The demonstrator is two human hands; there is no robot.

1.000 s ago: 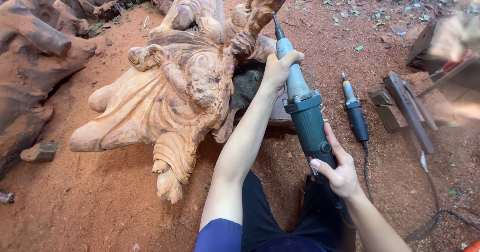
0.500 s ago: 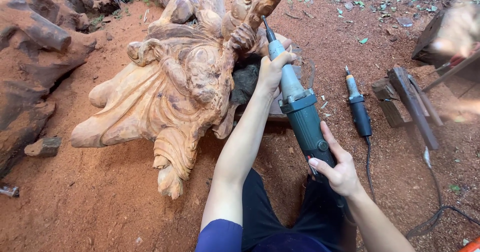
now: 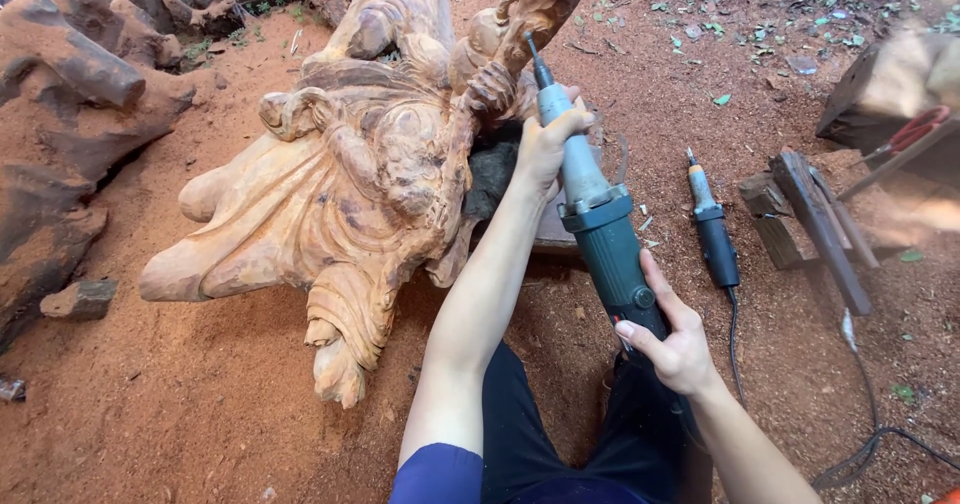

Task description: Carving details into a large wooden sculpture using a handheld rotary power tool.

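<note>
Both hands [image 3: 545, 149] grip die grinder [image 3: 600, 229], bit on wood carving [image 3: 350, 184]

Red dirt ground [image 3: 200, 434] carries a wood carving [image 3: 340, 194], rough stumps [image 3: 70, 114] (left), a spare grinder [image 3: 712, 234] and wooden blocks [image 3: 810, 224].

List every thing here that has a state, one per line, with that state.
Grinder: held in both hands, tip against the carving.
Left hand: grip closed around the grinder's front.
Right hand: grip closed around the grinder's rear.
Wood carving: lying on its side on the red dirt.
Small grinder: lying on the ground, untouched, cord attached.
</note>
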